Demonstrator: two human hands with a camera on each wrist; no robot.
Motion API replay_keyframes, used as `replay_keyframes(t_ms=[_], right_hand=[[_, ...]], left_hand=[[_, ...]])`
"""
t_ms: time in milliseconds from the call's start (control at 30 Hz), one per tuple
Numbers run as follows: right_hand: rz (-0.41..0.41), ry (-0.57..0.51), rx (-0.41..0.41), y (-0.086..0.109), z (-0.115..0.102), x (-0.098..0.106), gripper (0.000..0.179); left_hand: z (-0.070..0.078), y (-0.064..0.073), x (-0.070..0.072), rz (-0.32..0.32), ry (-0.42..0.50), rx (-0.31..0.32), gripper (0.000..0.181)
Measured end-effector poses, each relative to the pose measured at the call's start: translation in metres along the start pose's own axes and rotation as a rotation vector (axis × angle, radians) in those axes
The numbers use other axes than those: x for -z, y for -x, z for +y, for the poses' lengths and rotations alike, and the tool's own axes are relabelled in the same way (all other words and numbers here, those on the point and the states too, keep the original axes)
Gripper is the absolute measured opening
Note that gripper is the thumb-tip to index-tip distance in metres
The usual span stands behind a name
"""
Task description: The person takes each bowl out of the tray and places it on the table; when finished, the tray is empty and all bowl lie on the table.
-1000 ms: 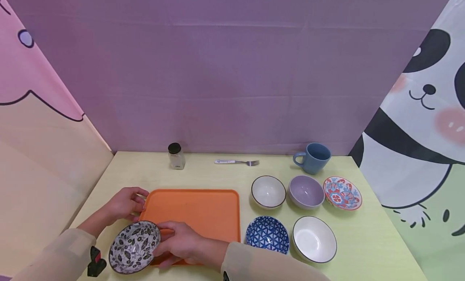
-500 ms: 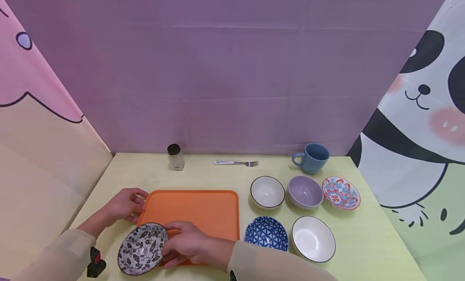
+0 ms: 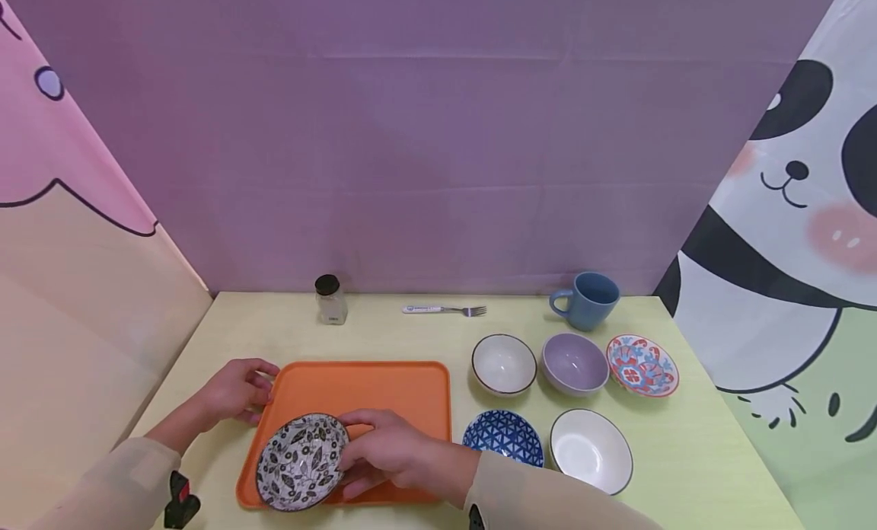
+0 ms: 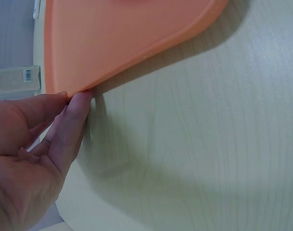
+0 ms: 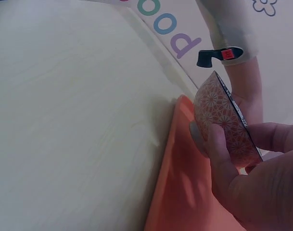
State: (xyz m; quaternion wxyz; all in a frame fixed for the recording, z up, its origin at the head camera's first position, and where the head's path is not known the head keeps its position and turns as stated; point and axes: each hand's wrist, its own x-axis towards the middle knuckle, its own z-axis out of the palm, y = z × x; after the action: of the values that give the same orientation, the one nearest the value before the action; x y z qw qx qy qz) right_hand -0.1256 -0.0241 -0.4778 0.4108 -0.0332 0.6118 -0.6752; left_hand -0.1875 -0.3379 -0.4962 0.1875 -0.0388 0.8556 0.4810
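My right hand [image 3: 393,454] grips a black-and-white leaf-patterned bowl [image 3: 301,461] by its right side, thumb and fingers on opposite faces. The bowl is held tilted over the front left part of an orange tray [image 3: 373,385]. In the right wrist view, the bowl's outside [image 5: 221,118] has a fine floral pattern, and its foot stands clear of the tray. My left hand [image 3: 236,391] is at the tray's far left corner; in the left wrist view its thumb and fingertips pinch the tray's rim [image 4: 148,55].
Right of the tray stand a white bowl [image 3: 505,364], a purple bowl [image 3: 575,362], a red-and-blue patterned dish [image 3: 642,366], a blue triangle-patterned bowl [image 3: 503,435] and a larger white bowl [image 3: 591,451]. Behind are a black-lidded jar [image 3: 332,301], a fork [image 3: 445,311] and a blue mug [image 3: 592,300].
My right hand has carried the leaf-patterned bowl rightward, from the tray's left front edge to over the tray. The left hand stays at the tray's corner.
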Motion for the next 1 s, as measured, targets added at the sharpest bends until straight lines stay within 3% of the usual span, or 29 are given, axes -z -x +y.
replay_keyframes(t_ms=[733,1000], right_hand=[[0.009,-0.024,0.086,0.054,-0.029,0.06,0.069],[0.007,-0.005,0.114,0.077,-0.042,0.081,0.069]], left_hand=[[-0.003,-0.002,0.0,-0.007,0.007,0.009,0.045],[-0.001,-0.002,0.001,-0.025,0.033,-0.034,0.046]])
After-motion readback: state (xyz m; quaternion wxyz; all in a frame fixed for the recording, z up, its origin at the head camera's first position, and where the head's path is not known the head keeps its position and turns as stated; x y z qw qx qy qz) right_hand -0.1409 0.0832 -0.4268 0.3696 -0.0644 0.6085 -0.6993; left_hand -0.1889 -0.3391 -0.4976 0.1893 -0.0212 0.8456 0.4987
